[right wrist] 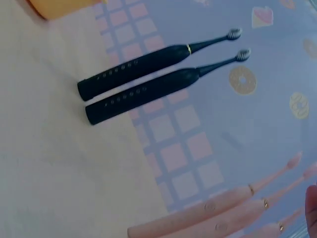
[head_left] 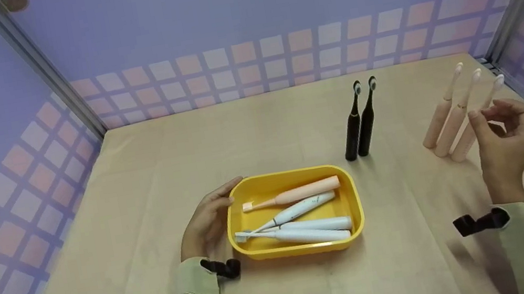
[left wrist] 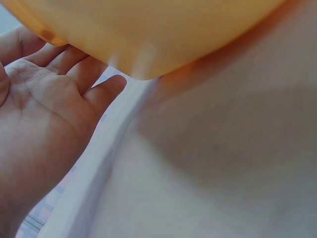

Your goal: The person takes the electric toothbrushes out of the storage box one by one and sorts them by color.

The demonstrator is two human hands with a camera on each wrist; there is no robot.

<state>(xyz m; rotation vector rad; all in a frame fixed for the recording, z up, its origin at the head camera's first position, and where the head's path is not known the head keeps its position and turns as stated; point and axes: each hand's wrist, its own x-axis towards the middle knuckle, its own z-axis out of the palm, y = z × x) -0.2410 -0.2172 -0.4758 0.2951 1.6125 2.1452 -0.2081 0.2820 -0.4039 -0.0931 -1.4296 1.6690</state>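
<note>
My left hand [head_left: 209, 222] grips the left side of a yellow bin [head_left: 345, 165], its thumb at the rim and fingers along the outside wall. Inside lie a pink electric toothbrush [head_left: 309, 189] and three white electric toothbrushes [head_left: 314, 234], heads to the left. In the left wrist view the palm faces the bin [left wrist: 148, 34]. At the right, three pink electric toothbrushes [head_left: 451, 131] stand upright in a row. My right hand [head_left: 510, 148] is beside the nearest one, thumb and fingers parted around it, partly hiding its handle.
Two black electric toothbrushes [head_left: 359, 125] stand upright between the bin and the pink row. A pale cloth covers the table [head_left: 219, 143]. Patterned purple walls [head_left: 218, 10] close off the back and sides, with metal posts [head_left: 41, 67] at the corners.
</note>
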